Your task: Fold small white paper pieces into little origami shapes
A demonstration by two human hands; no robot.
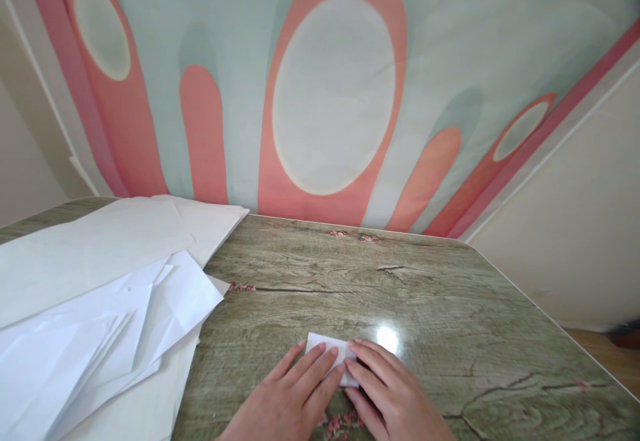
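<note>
A small folded piece of white paper (pixel 327 347) lies on the wood-grain table (pixel 440 301) near the front edge. My left hand (pixel 293 397) rests flat over its left part, fingers stretched forward. My right hand (pixel 393 391) lies flat on its right part, fingers extended toward the left and touching the left hand's fingertips. Most of the paper is hidden under both hands.
A loose pile of white paper sheets (pixel 105 294) covers the left side of the table. A wall hanging with pink and pale-green ovals (pixel 330 94) stands behind the table. The table's right edge (pixel 555 324) runs diagonally, with floor beyond it.
</note>
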